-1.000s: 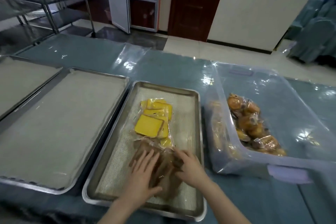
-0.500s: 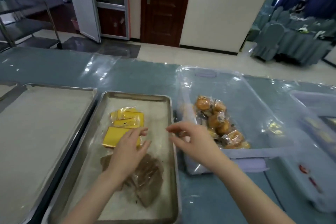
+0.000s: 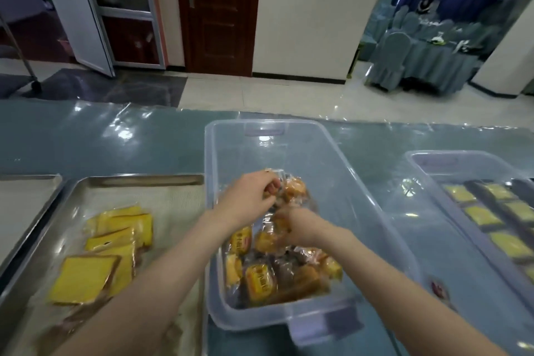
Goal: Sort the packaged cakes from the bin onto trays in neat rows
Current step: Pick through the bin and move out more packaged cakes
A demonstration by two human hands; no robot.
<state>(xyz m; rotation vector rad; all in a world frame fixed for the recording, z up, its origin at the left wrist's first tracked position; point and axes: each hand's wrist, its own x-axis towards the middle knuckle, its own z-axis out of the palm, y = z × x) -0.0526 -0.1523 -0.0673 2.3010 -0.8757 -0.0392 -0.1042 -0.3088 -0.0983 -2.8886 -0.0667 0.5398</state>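
Surface: blue-grey filmed table [image 3: 115,139].
Cakes: orange-brown packaged cakes [image 3: 260,283] heaped in clear plastic bin [image 3: 361,182], centre frame.
Left hand [image 3: 248,196]: fingers curled, pinching a wrapper.
Right hand [image 3: 297,225]: fingers blurred among packets; grip unreadable.
Method: lift by wrapper, clear rim, lay squarely on steel tray [image 3: 144,180], lower left.
Cut off: tray's near end.

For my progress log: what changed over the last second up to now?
Both hands left the tray and moved right into the clear bin. The left hand now pinches a wrapper among the packaged cakes; the right hand is down among them, grip blurred. The yellow cakes stayed on the tray.
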